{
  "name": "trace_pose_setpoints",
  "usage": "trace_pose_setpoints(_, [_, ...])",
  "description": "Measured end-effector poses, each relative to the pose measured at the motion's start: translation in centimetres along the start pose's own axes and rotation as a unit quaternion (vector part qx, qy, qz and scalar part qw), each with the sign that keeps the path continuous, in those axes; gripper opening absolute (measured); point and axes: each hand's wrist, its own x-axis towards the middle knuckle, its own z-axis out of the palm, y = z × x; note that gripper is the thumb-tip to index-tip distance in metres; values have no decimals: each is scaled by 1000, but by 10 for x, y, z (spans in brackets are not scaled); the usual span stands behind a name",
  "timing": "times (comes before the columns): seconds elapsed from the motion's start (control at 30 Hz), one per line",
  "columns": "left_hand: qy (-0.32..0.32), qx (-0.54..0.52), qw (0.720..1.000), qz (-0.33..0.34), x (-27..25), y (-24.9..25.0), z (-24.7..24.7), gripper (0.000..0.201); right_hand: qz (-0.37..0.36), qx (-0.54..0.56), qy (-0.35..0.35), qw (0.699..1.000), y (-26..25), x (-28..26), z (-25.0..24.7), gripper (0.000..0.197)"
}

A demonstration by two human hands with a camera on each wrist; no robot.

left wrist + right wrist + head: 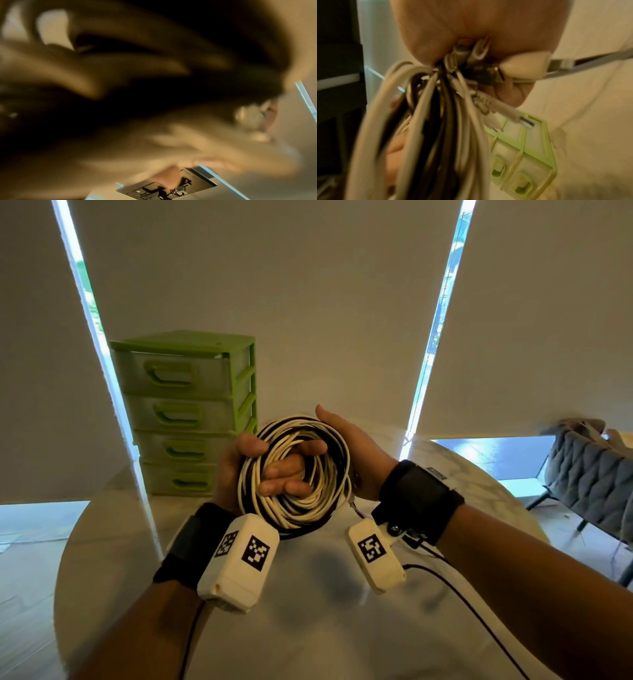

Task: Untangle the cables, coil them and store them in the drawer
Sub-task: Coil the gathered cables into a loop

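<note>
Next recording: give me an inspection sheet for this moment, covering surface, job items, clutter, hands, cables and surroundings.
Surface: round pale marble-look table.
Job's things: coil of white and black cables held above the table; green four-drawer plastic cabinet, all drawers closed.
Clutter: nothing seen.
Grippers: left hand has its grip through the coil; right hand cups its outer side, fingers straight.
Cables: plug ends bunched at the right palm.
Surroundings: drawn beige roller blinds, grey quilted chair.
</note>
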Motion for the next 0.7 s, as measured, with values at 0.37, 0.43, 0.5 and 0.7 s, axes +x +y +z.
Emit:
trace_pose_setpoints(0.37, [30,-21,999,9,1,-4,-4,62,-8,139,26,990,18,5,8,67])
trace_pose_setpoints(0.43, [29,-22,999,8,1,-3,-5,62,-11,98,80,992,19,12,9,74])
trace_pose_setpoints(0.5, [31,-22,999,5,0,-2,-5,62,-38,23,135,990,20,13,9,68])
trace_pose_setpoints(0.7, [72,-9,997,5,-2,-5,-5,62,-59,-21,160,985,34,10,8,40])
